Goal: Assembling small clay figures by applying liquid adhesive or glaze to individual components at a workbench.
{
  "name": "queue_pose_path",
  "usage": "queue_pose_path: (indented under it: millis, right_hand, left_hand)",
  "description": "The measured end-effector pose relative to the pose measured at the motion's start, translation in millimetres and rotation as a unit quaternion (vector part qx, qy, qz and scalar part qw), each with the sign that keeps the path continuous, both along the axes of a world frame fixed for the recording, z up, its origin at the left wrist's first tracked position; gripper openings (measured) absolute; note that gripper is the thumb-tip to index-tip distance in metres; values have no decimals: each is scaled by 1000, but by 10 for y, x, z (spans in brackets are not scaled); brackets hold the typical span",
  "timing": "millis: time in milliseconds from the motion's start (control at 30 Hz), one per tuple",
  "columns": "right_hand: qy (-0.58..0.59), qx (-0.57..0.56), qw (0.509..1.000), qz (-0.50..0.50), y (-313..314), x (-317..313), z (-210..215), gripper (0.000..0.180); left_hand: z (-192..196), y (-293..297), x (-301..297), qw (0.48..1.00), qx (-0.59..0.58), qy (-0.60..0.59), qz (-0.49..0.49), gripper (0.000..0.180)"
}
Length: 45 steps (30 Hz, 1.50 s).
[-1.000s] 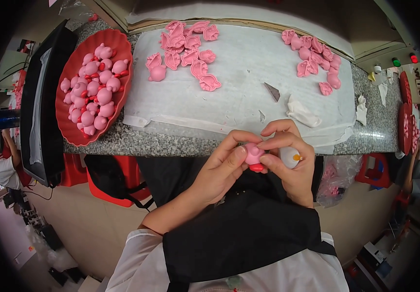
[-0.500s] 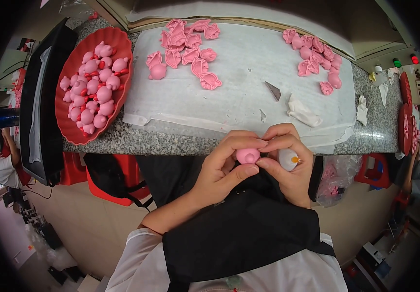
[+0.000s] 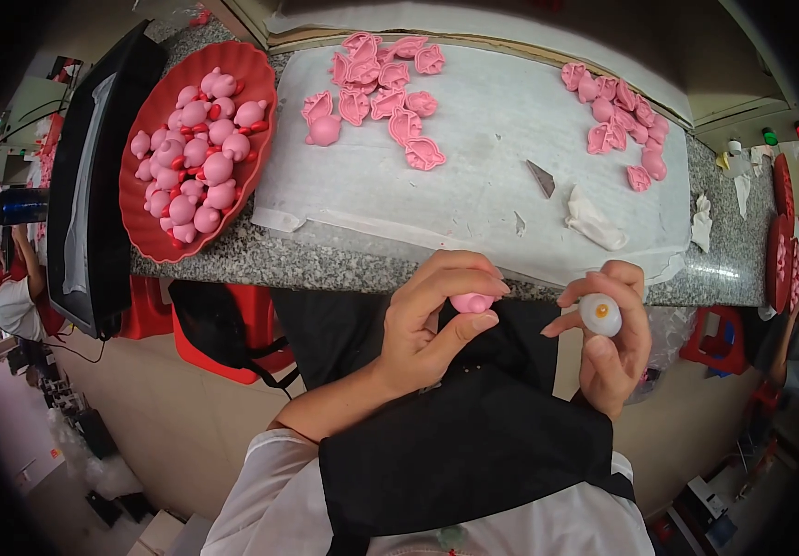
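Note:
My left hand (image 3: pixel 422 329) is closed around a small rounded pink plastic piece (image 3: pixel 471 302), pinched between thumb and fingers just off the table's front edge. In my right hand (image 3: pixel 623 357) is a small white squeeze bottle (image 3: pixel 594 322) with an orange nozzle tip, which points up toward the camera. The thumb and some fingers wrap the bottle, while the index finger reaches out to the left. A gap separates the two hands. Beyond them, a group of pink moulded shell pieces (image 3: pixel 406 124) lies on the white sheet (image 3: pixel 483 185).
A red scalloped tray (image 3: pixel 128 208) at the left holds several round pink figures with red parts. More pink pieces (image 3: pixel 603 111) lie at the far right. A dark triangular blade (image 3: pixel 540 179) and a crumpled white tissue (image 3: pixel 594 222) rest on the sheet. Red stools stand below the table.
My right hand has moved away to the right from the pink piece, turning the bottle's nozzle upward. My left hand still holds the piece. The view has shifted slightly.

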State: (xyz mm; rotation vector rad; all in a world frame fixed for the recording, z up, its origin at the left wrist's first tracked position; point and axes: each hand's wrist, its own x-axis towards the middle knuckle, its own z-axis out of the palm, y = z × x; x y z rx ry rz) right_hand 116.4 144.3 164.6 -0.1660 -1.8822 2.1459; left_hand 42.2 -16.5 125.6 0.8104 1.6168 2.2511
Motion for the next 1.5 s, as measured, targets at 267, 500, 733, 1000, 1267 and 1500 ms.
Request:
queue_pose_path:
  millis: [267, 500, 733, 1000, 1267, 1500]
  right_hand:
    - [130, -186, 956, -185, -18, 58, 115, 43]
    - [176, -147, 961, -155, -94, 104, 93, 39]
    - [133, -105, 976, -139, -147, 113, 88, 42]
    - [189, 17, 977, -102, -129, 147, 61, 47]
    - [286, 144, 947, -34, -172, 86, 68, 42]
    - [311, 169, 935, 15, -188, 71, 69, 46]
  left_hand:
    - [38, -3, 17, 990, -67, 120, 31, 30]
    - [56, 6, 68, 1000, -17, 20, 8, 35]
    - [40, 26, 7, 995, -25, 101, -9, 31]
    - [72, 33, 62, 1000, 12, -3, -3, 34]
    - [51, 14, 59, 999, 1, 28, 16, 32]
    - [33, 4, 52, 995, -15, 91, 23, 31]
